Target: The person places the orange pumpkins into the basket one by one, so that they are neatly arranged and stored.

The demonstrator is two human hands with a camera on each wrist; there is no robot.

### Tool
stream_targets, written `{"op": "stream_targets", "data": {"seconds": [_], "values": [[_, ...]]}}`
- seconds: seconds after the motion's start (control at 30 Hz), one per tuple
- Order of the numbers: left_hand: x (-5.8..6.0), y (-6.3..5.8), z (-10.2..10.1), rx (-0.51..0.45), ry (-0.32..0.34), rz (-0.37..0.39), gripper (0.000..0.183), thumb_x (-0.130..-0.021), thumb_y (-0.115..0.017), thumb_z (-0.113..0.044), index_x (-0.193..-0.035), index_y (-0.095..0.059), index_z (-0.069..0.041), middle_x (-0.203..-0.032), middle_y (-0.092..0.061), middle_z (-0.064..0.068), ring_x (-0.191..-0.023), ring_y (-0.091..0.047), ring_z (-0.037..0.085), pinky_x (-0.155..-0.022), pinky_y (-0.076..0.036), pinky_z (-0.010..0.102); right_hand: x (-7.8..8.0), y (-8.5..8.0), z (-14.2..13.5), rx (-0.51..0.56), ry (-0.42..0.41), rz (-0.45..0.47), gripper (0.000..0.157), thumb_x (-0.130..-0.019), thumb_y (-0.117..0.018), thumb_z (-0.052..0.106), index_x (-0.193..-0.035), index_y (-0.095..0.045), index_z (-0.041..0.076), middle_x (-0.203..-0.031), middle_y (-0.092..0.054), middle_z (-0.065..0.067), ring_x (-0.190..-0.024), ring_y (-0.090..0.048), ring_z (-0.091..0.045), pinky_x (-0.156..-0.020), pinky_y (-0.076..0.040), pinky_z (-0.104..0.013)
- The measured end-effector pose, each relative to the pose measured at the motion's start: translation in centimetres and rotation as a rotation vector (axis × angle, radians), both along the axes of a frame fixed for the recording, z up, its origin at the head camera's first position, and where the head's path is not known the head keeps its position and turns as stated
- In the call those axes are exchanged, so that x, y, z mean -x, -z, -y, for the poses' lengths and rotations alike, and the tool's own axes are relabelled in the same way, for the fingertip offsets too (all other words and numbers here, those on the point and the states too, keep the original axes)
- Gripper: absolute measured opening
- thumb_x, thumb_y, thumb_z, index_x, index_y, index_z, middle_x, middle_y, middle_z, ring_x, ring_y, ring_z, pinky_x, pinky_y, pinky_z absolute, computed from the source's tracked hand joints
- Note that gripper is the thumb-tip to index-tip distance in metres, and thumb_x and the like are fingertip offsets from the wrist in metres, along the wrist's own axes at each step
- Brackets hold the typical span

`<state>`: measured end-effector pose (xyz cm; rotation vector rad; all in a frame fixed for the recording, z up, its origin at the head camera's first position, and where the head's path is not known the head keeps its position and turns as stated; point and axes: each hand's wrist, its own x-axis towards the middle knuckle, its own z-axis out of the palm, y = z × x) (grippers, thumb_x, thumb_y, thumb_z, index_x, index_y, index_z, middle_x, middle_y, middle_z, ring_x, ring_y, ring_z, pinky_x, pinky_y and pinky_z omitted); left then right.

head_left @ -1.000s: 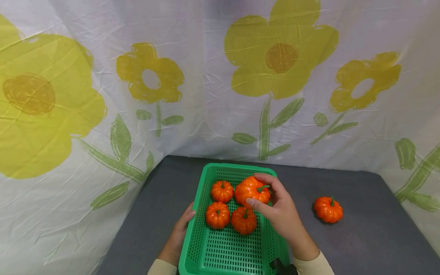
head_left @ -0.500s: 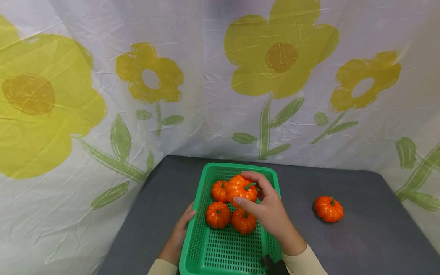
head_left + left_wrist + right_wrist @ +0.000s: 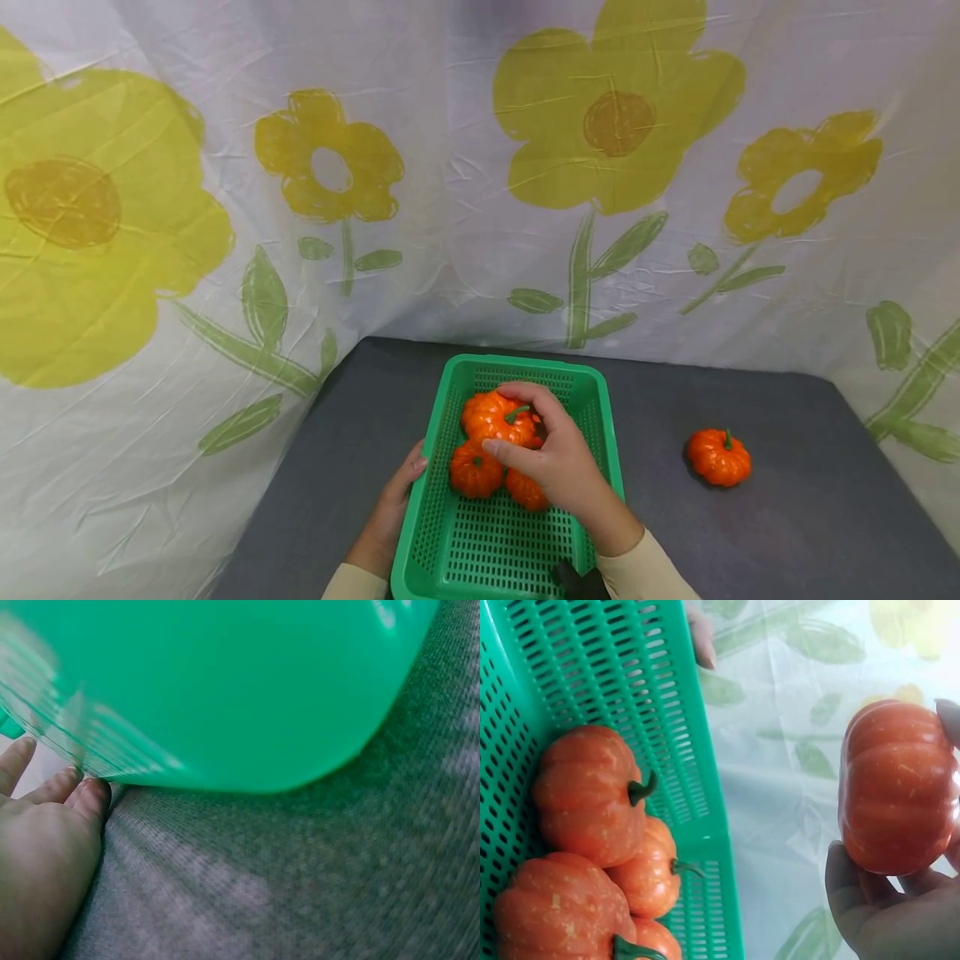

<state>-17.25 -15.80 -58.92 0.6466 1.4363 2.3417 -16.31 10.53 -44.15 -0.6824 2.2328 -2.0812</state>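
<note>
My right hand (image 3: 551, 458) grips an orange pumpkin (image 3: 495, 417) with a green stem, thumb on the near side and fingers on the far side, over the basket. The right wrist view shows this held pumpkin (image 3: 900, 787) raised beside the basket wall. Inside the green perforated basket (image 3: 606, 433) sit several similar pumpkins, among them one at the lower left (image 3: 476, 472) and one at the lower right (image 3: 527, 492); the held one and my hand partly cover them. My left hand (image 3: 397, 492) rests along the basket's left outer side, its fingertips (image 3: 71, 776) against the wall.
One more pumpkin (image 3: 718, 457) lies on the dark grey tabletop (image 3: 795, 517), right of the basket. A white curtain (image 3: 450, 167) with yellow flowers hangs behind and along the sides. A black device (image 3: 579, 582) shows at the right wrist.
My right hand has carried the held pumpkin leftward across the basket, over the upper-left pumpkin, which it now covers. The left hand and the basket have stayed in place.
</note>
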Motion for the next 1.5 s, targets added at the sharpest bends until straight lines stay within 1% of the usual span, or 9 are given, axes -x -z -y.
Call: {"op": "stream_targets", "data": {"seconds": [0.1, 0.2, 0.37, 0.57, 0.8, 0.97, 1.17, 1.33, 1.5], "values": [[-0.5, -0.2, -0.1, 0.02, -0.023, 0.064, 0.07, -0.116, -0.024, -0.027, -0.172, 0.008, 0.0, -0.166, -0.035, 0.003, -0.145, -0.045, 0.016, -0.117, -0.04, 0.037, 0.0, 0.0, 0.5, -0.015, -0.021, 0.006, 0.059, -0.096, -0.085, 0.011, -0.149, -0.059, 0.011, -0.142, -0.055, -0.011, -0.115, -0.062, -0.037, -0.087, -0.062, -0.044], [-0.8, -0.5, -0.3, 0.022, -0.04, 0.113, 0.067, -0.117, -0.024, -0.028, -0.175, 0.002, -0.006, -0.173, -0.024, 0.011, -0.15, -0.039, 0.019, -0.12, -0.037, 0.039, 0.2, 0.2, 0.9, -0.031, -0.048, 0.001, 0.058, -0.096, -0.085, 0.011, -0.149, -0.059, 0.008, -0.144, -0.055, -0.01, -0.117, -0.061, -0.036, -0.089, -0.062, -0.045], [-1.1, -0.9, -0.6, -0.014, -0.029, 0.194, 0.065, -0.118, -0.023, -0.035, -0.177, -0.002, -0.017, -0.179, -0.007, 0.014, -0.157, -0.028, 0.021, -0.124, -0.031, 0.043, 0.3, 0.7, 1.4, -0.074, -0.071, -0.002, 0.059, -0.097, -0.084, 0.013, -0.15, -0.059, 0.008, -0.147, -0.055, -0.008, -0.119, -0.061, -0.034, -0.091, -0.06, -0.044], [-1.3, -0.9, -0.6, 0.025, -0.047, 0.183, 0.064, -0.118, -0.024, -0.034, -0.177, -0.004, -0.017, -0.178, -0.01, 0.015, -0.155, -0.031, 0.021, -0.122, -0.034, 0.043, 0.4, 1.3, 1.8, -0.113, -0.117, 0.053, 0.056, -0.097, -0.084, 0.015, -0.148, -0.061, 0.011, -0.147, -0.055, -0.01, -0.12, -0.062, -0.031, -0.094, -0.059, -0.042], [-1.3, -1.0, -0.6, -0.026, -0.018, 0.221, 0.062, -0.119, -0.022, -0.037, -0.176, -0.006, -0.02, -0.177, -0.015, 0.013, -0.155, -0.035, 0.026, -0.123, -0.035, 0.048, 0.4, 2.0, 2.3, -0.179, -0.171, 0.095, 0.051, -0.097, -0.085, 0.02, -0.143, -0.063, 0.014, -0.141, -0.057, -0.008, -0.113, -0.066, -0.026, -0.093, -0.059, -0.039], [-1.4, -1.2, -0.7, -0.028, -0.02, 0.24, 0.063, -0.119, -0.024, -0.038, -0.176, -0.006, -0.02, -0.176, -0.016, 0.013, -0.155, -0.035, 0.026, -0.123, -0.035, 0.046, 0.5, 2.5, 2.7, -0.228, -0.216, 0.09, 0.05, -0.097, -0.085, 0.021, -0.142, -0.064, 0.012, -0.14, -0.059, -0.005, -0.115, -0.066, -0.022, -0.096, -0.057, -0.036], [-1.4, -1.3, -0.5, -0.018, -0.021, 0.211, 0.063, -0.119, -0.023, -0.038, -0.176, -0.005, -0.018, -0.173, -0.022, 0.01, -0.152, -0.038, 0.026, -0.121, -0.036, 0.045, 0.4, 3.0, 3.2, -0.267, -0.289, 0.124, 0.052, -0.096, -0.085, 0.023, -0.142, -0.064, 0.009, -0.142, -0.058, 0.0, -0.118, -0.063, -0.019, -0.097, -0.056, -0.034], [-1.4, -1.0, -0.4, -0.029, -0.019, 0.206, 0.062, -0.119, -0.022, -0.036, -0.176, -0.006, -0.017, -0.174, -0.022, 0.011, -0.153, -0.037, 0.026, -0.122, -0.035, 0.045, 0.3, 3.3, 3.3, -0.328, -0.294, 0.1, 0.052, -0.094, -0.087, 0.03, -0.14, -0.067, 0.015, -0.138, -0.059, 0.005, -0.119, -0.06, -0.016, -0.1, -0.053, -0.035], [-1.4, -1.0, -0.5, -0.043, -0.011, 0.208, 0.062, -0.119, -0.021, -0.035, -0.176, -0.006, -0.018, -0.175, -0.019, 0.013, -0.154, -0.035, 0.027, -0.123, -0.034, 0.046, 0.3, 3.5, 3.3, -0.36, -0.282, 0.085, 0.049, -0.093, -0.088, 0.032, -0.137, -0.069, 0.019, -0.137, -0.058, 0.005, -0.118, -0.057, -0.017, -0.099, -0.052, -0.035]]}}
